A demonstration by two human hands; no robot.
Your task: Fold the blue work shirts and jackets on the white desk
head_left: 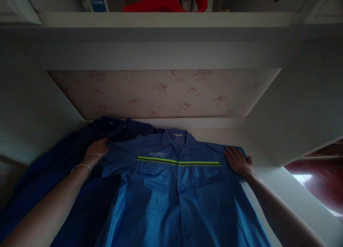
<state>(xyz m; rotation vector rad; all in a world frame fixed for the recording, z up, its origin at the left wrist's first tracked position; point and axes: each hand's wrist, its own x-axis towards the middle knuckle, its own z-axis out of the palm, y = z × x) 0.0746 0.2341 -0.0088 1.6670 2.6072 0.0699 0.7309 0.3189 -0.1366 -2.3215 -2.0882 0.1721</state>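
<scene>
A blue work shirt (171,190) with a yellow-green stripe across the chest lies face up on a white surface (289,197) inside a recessed alcove. My right hand (238,160) lies flat and open on the shirt's shoulder at the right. My left hand (98,147), with two thin bangles on the wrist, rests on the shirt's other shoulder, its fingers curled into the cloth and partly hidden. A darker blue garment (80,190) lies bunched under and to the left of the shirt.
White alcove walls stand on both sides and a floral wallpapered back wall (166,93) lies behind. A white shelf (166,20) above carries a red object (171,0) and a blue-white box (93,0). Dark reddish floor (318,175) shows at the right.
</scene>
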